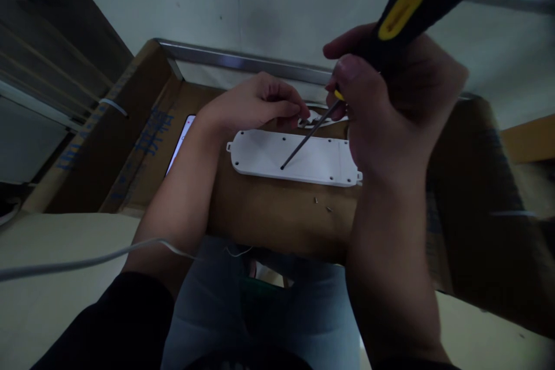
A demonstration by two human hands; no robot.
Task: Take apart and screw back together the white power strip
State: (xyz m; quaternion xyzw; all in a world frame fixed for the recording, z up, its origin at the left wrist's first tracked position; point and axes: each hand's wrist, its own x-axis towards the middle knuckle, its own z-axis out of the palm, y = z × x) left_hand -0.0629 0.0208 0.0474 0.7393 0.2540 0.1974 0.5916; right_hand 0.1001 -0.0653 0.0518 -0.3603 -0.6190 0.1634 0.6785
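I am gripping the screwdriver (pixel 403 11) in my right hand (pixel 390 110), fingers wrapped tight around the black and yellow handle. Its thin shaft is slanting down so that the tip is resting in a screw hole on the power strip (pixel 303 156). The strip is lying back side up across the cardboard box (pixel 269 219) on my lap. My left hand (pixel 255 101) is curling narrow over the strip's far long edge and pinning it there.

The strip is looking light and stiff to me, a hard plastic shell that is probably sliding easily on the cardboard, so I am judging the long edges the best place to hold it, clear of the holes. The box under it is likely giving a little under pressure. Two tiny screws (pixel 321 204) are lying loose just in front of the strip, easy to knock away. A phone (pixel 180 141) is showing beside my left forearm, and a white cable (pixel 87 260) is trailing across below.
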